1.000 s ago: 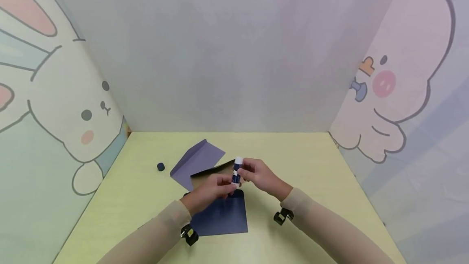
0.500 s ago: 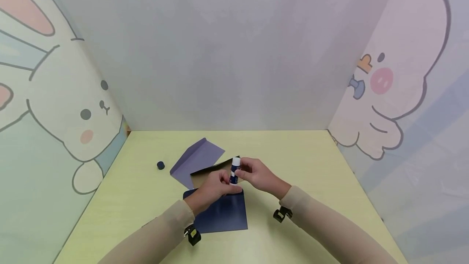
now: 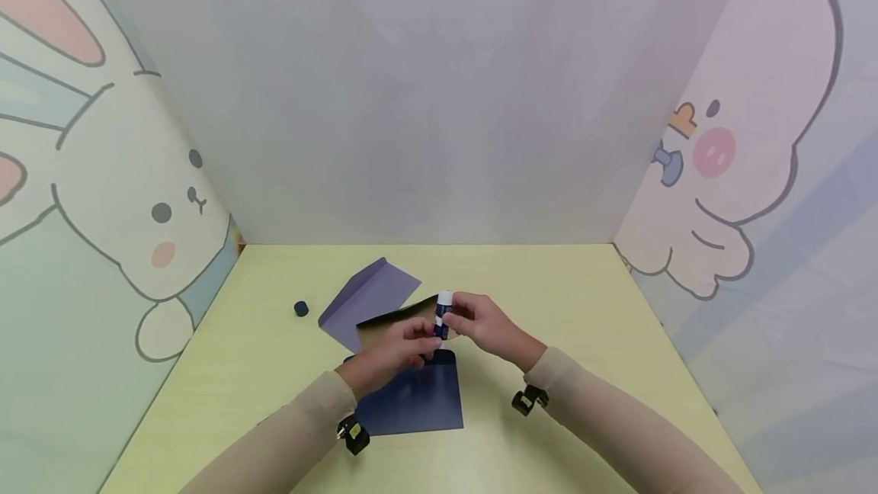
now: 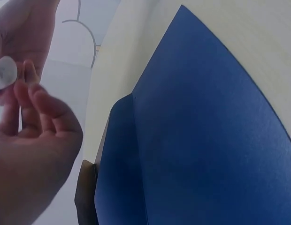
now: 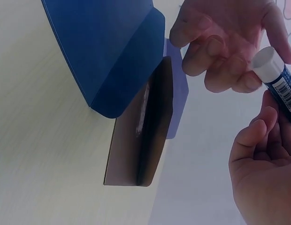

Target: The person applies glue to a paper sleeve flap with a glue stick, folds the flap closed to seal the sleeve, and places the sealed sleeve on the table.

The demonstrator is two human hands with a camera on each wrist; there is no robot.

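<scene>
- One right hand (image 3: 482, 324) gripped a navy-and-white cylindrical plastic glue stick (image 5: 280, 85).
- A slack grip risked dropping it.
- Whether the left hand (image 3: 394, 349) pinched it was unclear.

The table (image 3: 549, 288) has a pale yellow top with faint wood-like grain, its far edge meeting a wall. On its near part lies a dark blue envelope (image 3: 420, 406), its flap folded out flat on the far side. Just beyond is a brown envelope (image 5: 122, 154), its flap tilted up and a whitish streak near the fold; whether the blue one overlaps it is hard to tell. The brown one partly covers a purple envelope (image 3: 373, 299), which lies farther back and to the left, set at an angle. Well apart from all three, farther left, sits a small dark cap (image 3: 301, 309).
</scene>
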